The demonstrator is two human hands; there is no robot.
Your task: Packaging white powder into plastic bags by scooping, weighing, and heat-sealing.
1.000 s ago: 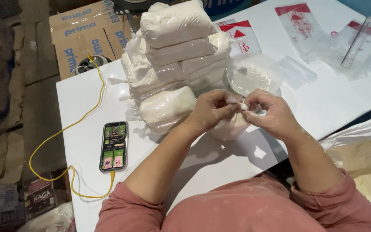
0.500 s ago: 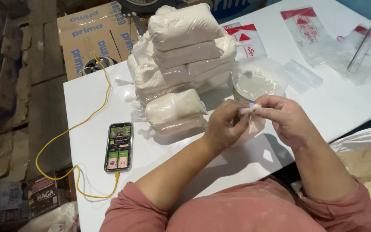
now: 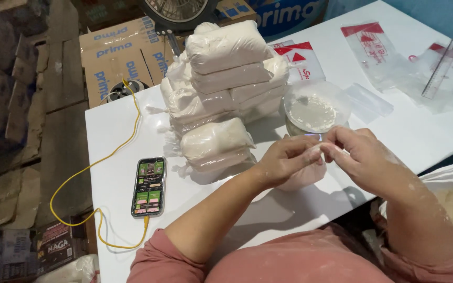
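My left hand (image 3: 288, 165) and right hand (image 3: 360, 157) meet over the near part of the white worktop (image 3: 425, 136), fingers curled shut and pinching the twisted neck of a small bag of white powder (image 3: 302, 177). The bag sits on the worktop right under my left hand, mostly hidden by it; only its rounded lower side shows. My right fingertips touch the left ones at the bag's top. Both hands and my right forearm are dusted white.

At 9 o'clock from my hands, well apart, a phone (image 3: 149, 186) lies flat with its screen lit, a yellow cable (image 3: 87, 173) plugged into its near end and looping off the left edge.

At 12 o'clock, just beyond my hands, stands a round clear tub (image 3: 316, 107) with white powder in it. At 11 o'clock is a stack of filled powder bags (image 3: 221, 89), piled several high.

Farther, at 1 and 2 o'clock, flat empty plastic bags (image 3: 373, 47) with red tops lie spread out, a clear ruler (image 3: 441, 67) resting on them. Beyond the worktop's far left edge are cardboard boxes (image 3: 119, 60).
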